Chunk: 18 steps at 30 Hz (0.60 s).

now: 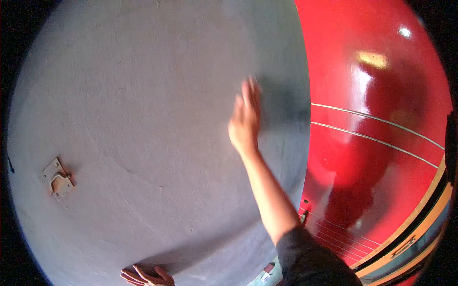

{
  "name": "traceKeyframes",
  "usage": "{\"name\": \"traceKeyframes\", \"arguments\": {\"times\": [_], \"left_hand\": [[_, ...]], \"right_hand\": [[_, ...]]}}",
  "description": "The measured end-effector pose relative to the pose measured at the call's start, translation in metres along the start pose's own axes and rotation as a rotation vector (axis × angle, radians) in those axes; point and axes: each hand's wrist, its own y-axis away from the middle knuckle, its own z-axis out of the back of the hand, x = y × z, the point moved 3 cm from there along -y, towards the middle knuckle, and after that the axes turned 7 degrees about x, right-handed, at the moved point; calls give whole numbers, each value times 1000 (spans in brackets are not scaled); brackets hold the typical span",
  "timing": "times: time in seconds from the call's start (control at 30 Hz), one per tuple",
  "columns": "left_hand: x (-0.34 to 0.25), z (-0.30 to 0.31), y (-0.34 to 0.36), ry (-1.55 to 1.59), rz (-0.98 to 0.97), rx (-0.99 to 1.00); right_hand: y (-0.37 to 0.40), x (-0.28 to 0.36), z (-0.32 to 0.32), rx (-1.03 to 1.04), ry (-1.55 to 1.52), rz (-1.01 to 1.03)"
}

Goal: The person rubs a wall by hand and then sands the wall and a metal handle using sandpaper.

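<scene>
A large grey panel (143,105) fills the left and middle of the view. My right hand (245,114) is raised against or just over its right part, fingers stretched and a little blurred, holding nothing. Low at the bottom edge, my left hand (148,276) lies against the grey surface with its fingers spread. It too holds nothing. A small metal plate with a bent handle (59,178) is fixed to the panel at the far left, away from both hands.
Right of the panel's edge is a glossy red surface (334,157) with pale lines and reflections. An orange-framed part (405,248) stands at the lower right. A small pale object (267,274) shows below the panel.
</scene>
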Motion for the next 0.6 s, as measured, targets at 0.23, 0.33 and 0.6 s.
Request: {"name": "traceKeyframes", "arguments": {"times": [0.23,0.33,0.6], "left_hand": [[-4,1,-3,32,-7,3],[-1,-1,1,27,1,18],[7,-12,5,7,-44,-31]], "right_hand": [[283,-78,28,-221,45,-699],[145,-69,5,-181,74,-233],[-137,-3,-21,-65,-102,91]]}}
